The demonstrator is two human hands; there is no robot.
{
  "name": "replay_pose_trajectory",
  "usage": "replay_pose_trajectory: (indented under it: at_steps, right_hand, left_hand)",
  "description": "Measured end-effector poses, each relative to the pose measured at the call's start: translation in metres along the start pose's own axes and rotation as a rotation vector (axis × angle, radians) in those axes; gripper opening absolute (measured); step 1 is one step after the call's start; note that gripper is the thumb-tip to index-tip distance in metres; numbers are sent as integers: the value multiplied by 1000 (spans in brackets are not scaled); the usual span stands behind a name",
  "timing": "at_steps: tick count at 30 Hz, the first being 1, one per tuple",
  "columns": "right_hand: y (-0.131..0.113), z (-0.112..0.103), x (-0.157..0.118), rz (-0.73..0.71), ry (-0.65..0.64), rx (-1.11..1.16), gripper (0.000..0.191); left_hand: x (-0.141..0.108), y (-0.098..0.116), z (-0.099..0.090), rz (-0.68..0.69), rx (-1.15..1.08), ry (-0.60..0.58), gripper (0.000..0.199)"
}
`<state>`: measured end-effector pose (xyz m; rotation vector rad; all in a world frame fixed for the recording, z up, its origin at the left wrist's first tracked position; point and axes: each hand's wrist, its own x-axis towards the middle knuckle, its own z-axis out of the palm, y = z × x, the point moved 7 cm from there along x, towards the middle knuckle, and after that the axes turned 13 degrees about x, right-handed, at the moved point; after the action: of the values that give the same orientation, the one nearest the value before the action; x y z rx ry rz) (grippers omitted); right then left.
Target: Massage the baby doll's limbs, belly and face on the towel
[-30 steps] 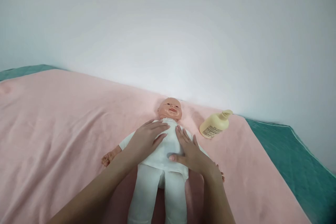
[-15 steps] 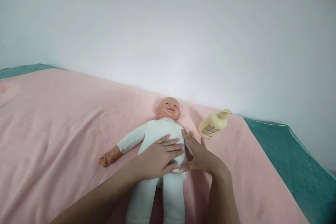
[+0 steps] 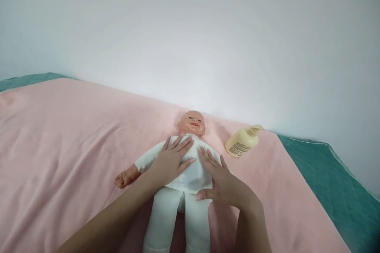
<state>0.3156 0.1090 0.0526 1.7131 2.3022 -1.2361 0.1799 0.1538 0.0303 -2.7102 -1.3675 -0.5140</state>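
A baby doll (image 3: 190,170) with a white cloth body lies face up, its bald head toward the wall. My left hand (image 3: 170,162) rests open on the left side of its chest, fingers spread and pointing up toward the neck. On the right side of the torso, my right hand (image 3: 218,178) is also open, fingertips at the chest and thumb near the top of the leg. The doll's right-side arm is mostly hidden behind that hand. Beyond my right hand is a pale yellow pump bottle (image 3: 242,141) with a printed label.
Under the doll spreads a pink blanket (image 3: 74,134), wrinkled at the left. A green quilted cover (image 3: 332,178) shows past its edge on the right and at the far left. A plain white wall (image 3: 190,35) rises right behind the doll's head.
My left hand has slid from the middle of the doll's belly up and left onto its chest. My right hand has shifted slightly left over the torso, its thumb lower.
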Motion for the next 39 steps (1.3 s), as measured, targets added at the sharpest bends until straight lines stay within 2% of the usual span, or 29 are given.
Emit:
replay_pose_trajectory:
  at_steps: [7, 11, 17, 21, 27, 34, 39]
  right_hand:
    - [-32, 11, -6, -78, -46, 5, 102]
    - [-44, 23, -6, -200, -74, 50, 103]
    - [-53, 34, 6, -319, -119, 104, 86]
    - [-49, 29, 22, -308, -42, 20, 73]
    - [-29, 22, 40, -221, 129, -59, 70]
    - [-9, 17, 46, -139, 246, -45, 73]
    - [8, 10, 50, -43, 331, 37, 87]
  left_hand:
    - [0, -20, 3, -156, 16, 7, 54]
    - [-2, -36, 3, -235, 35, -7, 49]
    - [-5, -54, 9, -298, 119, -49, 46]
    - [-5, -55, 12, -271, 125, -48, 46]
    - [-5, -56, 13, -335, 76, -103, 47]
    - [-4, -57, 17, -342, 83, -120, 48]
    - [-3, -57, 18, -354, 100, -119, 48]
